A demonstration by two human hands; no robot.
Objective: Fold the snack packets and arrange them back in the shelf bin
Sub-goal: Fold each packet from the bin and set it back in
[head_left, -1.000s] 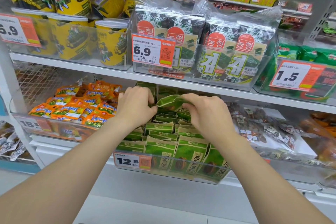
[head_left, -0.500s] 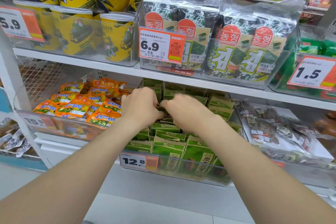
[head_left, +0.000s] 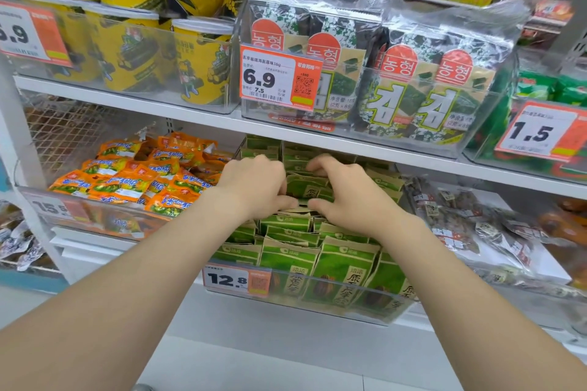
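Observation:
A clear shelf bin (head_left: 320,306) with a 12.8 price tag holds several green snack packets (head_left: 344,267) standing in rows. Both my hands are over the middle of the bin. My left hand (head_left: 254,184) and my right hand (head_left: 346,190) pinch one green packet (head_left: 306,189) between them, fingers on its left and right sides. That packet sits upright among the middle rows, its lower part hidden by my thumbs and by the packets in front.
Orange packets (head_left: 133,174) fill the bin to the left, clear bags of dark snacks (head_left: 457,225) lie to the right. The shelf board (head_left: 413,152) above hangs low over the bin's back, carrying seaweed packs (head_left: 397,86) and yellow tubs (head_left: 133,51).
The packet was held bent and raised above the rows a second ago; now my hands have lowered it into the middle of the bin. The view has shifted slightly closer and to the left.

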